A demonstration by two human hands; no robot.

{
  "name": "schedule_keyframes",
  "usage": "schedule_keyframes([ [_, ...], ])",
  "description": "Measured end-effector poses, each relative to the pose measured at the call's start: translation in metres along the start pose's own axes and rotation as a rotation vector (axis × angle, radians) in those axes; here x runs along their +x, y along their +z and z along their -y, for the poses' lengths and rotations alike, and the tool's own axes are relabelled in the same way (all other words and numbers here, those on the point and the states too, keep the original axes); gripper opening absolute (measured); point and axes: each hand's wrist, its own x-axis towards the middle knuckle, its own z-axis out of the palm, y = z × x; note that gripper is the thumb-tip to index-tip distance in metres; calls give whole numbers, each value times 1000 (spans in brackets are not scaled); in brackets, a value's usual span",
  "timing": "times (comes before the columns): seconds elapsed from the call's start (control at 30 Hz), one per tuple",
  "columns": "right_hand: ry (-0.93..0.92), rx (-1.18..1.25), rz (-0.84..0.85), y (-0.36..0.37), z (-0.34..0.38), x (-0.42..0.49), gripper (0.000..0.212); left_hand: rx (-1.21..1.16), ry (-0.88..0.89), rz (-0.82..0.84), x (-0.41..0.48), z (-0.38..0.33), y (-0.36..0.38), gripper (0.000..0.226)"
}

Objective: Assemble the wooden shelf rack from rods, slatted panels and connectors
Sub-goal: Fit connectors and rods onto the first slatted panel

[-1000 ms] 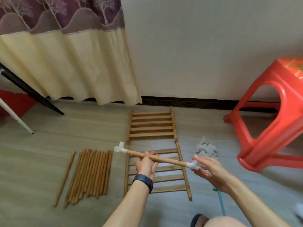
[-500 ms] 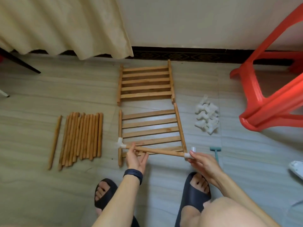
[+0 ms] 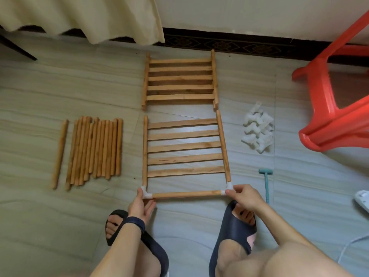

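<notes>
My left hand (image 3: 139,204) pinches the left connector (image 3: 145,191), my right hand (image 3: 244,198) the right connector (image 3: 228,189), capping the rod (image 3: 185,194) across the slatted panel (image 3: 184,146)'s near end. It looks light and stiff; the corners seem the best hold.

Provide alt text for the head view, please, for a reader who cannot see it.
Left hand and right hand hold a wooden rod by its white end connectors against the near slatted panel's rail ends on the floor. A second panel lies beyond, loose rods left, spare connectors right.
</notes>
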Motion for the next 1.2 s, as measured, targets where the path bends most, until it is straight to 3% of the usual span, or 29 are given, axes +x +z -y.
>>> schedule_keyframes([
  [0.2, 21, -125, 11, 1, -7, 11, 21, 173, 61, 47, 11, -2, -7, 49],
  [0.3, 33, -120, 25, -1, -9, 15, 22, 240, 151, 39, 7, -1, -10, 32],
  [0.37, 37, -112, 14, -3, -9, 18, 27, 266, 142, 43, 2, 0, -9, 25],
  [0.5, 15, -99, -9, -6, -7, 19, 17, 310, 130, 43, 0, -2, -8, 21],
  [0.63, 32, -91, 8, -4, -10, 23, 47, 380, 104, -8, 10, 0, -12, 30],
  [0.73, 43, -94, 1, -3, -5, 22, 58, 434, 103, -27, 18, 0, -12, 39],
  [1.2, 53, -90, -36, 0, -2, 24, 51, 550, 245, -157, 41, -7, -1, 28],
])
